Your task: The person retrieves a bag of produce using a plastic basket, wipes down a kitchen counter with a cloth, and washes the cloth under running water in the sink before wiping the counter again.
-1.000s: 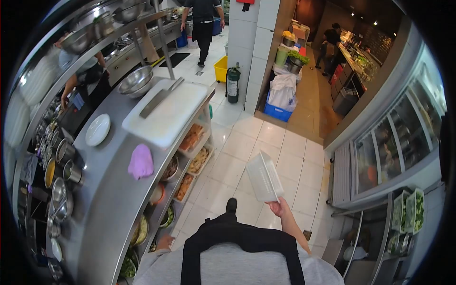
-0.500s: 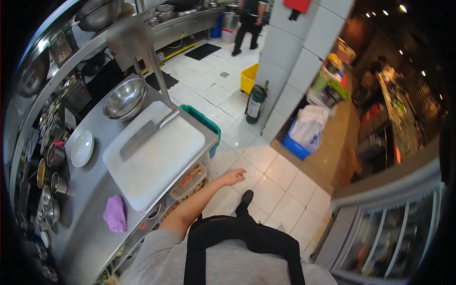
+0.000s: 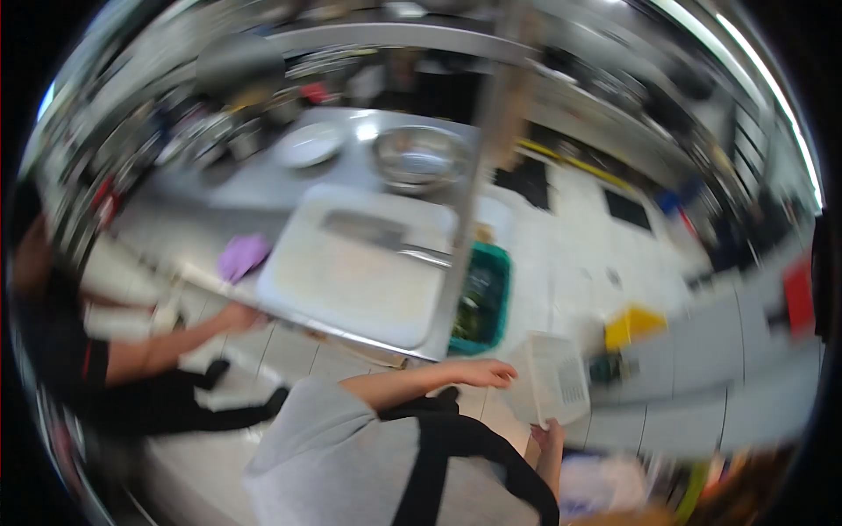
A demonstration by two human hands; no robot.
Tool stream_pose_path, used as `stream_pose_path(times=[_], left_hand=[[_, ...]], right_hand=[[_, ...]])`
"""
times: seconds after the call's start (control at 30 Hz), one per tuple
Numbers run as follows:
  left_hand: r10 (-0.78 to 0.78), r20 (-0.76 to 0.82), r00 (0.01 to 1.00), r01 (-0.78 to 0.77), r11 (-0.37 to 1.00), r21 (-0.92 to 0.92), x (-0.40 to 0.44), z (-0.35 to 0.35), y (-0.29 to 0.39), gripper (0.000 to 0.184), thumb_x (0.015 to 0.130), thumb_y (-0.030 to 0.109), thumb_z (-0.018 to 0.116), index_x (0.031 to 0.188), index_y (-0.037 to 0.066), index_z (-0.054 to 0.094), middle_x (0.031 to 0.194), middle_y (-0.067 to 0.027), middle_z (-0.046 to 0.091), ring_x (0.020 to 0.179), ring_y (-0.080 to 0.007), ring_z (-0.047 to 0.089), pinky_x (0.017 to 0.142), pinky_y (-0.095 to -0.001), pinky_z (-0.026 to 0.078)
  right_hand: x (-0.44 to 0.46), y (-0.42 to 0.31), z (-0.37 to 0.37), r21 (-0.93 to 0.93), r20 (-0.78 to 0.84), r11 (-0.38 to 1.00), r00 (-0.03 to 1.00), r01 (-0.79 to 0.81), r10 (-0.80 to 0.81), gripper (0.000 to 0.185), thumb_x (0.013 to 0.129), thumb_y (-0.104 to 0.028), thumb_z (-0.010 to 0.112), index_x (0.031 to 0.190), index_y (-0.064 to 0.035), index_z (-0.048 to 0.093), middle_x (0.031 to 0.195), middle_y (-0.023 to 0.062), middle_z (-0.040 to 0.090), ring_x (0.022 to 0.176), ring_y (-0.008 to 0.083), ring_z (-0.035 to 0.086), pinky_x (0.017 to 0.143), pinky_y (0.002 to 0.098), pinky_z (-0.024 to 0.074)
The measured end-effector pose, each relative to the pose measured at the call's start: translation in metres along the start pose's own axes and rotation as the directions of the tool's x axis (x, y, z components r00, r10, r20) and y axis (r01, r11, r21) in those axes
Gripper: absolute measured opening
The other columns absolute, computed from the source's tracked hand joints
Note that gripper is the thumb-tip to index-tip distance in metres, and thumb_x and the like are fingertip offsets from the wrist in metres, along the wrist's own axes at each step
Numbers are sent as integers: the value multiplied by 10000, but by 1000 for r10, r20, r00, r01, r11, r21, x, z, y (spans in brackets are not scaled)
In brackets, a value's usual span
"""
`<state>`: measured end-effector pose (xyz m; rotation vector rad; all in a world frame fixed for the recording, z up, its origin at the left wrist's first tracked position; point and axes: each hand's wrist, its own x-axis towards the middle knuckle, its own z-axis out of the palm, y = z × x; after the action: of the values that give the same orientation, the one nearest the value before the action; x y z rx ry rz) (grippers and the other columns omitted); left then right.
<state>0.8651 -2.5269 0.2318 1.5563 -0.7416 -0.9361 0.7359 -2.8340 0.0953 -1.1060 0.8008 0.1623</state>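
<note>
Container (image 3: 548, 379) at four o'clock from the cutting board (image 3: 360, 285): your right hand (image 3: 548, 434) grips its edge, your left hand (image 3: 485, 373) hovers open alongside; apparently mid-carry, your next move calls for steadiness.

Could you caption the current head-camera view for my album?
Right hand holding a plastic container, left hand near it; a cleaver lies on the white cutting board.

Commercial kitchen (cleaver (image 3: 364, 230) on cutting board (image 3: 355, 294))
</note>
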Motion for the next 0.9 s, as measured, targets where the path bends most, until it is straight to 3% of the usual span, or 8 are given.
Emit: stream_pose_path(times=[0.1,0.4,0.53,0.6,0.67,0.73,0.8,0.9], left_hand=[[81,-191,978,-78,997,26,15,-24,18,399,798,240,520,1120,19,437,996,-121,543,902,-183,516,787,-288,402],[4,-578,816,-61,995,-79,128,-89,38,357,800,229,510,1071,3,462,945,-105,561,871,-161,524,766,-278,406],[28,-469,883,38,991,130,209,-119,75,402,779,252,527,1091,12,443,996,-151,547,897,-225,545,747,-308,430],[26,-287,957,27,983,180,257,-145,71,417,782,252,523,1117,23,424,1021,-147,536,913,-222,543,748,-310,432],[65,-288,955,-51,997,55,307,-173,47,408,794,260,508,1125,39,423,1034,-135,533,926,-228,540,757,-314,430],[-269,-341,900,183,947,-264,353,-200,7,404,785,269,506,1113,44,441,1021,-145,539,935,-253,534,779,-326,422],[-196,-620,760,425,872,245,382,-228,-107,412,756,286,517,1095,57,469,1016,-169,537,938,-291,521,782,-363,416],[-637,-592,494,855,479,199,359,-233,-143,426,705,244,538,1071,31,484,1020,-213,521,929,-348,507,772,-417,404]], right_hand=[[60,-71,54,92,62,990,992,107,-113,308,724,-143,475,987,16,455,752,137,558,571,241,558,453,293,477],[202,-213,79,-106,399,988,905,-111,144,393,796,-312,467,1011,17,472,847,126,590,629,206,568,529,247,474],[249,-258,40,88,342,985,933,-149,111,437,822,-349,422,1035,30,463,842,158,592,614,255,569,507,274,478],[337,-277,-1,-172,346,927,860,-334,374,413,845,-320,347,1107,-6,406,926,166,560,743,266,585,632,335,497],[370,-295,-12,-80,207,927,903,-368,376,399,810,-272,386,1056,42,411,796,220,565,569,270,563,460,298,482],[412,-318,-16,-108,150,922,911,-371,384,391,775,-220,385,1092,9,373,787,220,555,557,275,565,474,326,490],[470,-323,-40,-161,49,921,929,-354,366,418,742,-206,401,1114,-22,345,802,229,543,575,307,576,492,354,496],[501,-373,-58,-248,10,912,941,-326,339,463,715,-229,459,1118,-34,343,838,240,535,616,352,581,494,388,496]])
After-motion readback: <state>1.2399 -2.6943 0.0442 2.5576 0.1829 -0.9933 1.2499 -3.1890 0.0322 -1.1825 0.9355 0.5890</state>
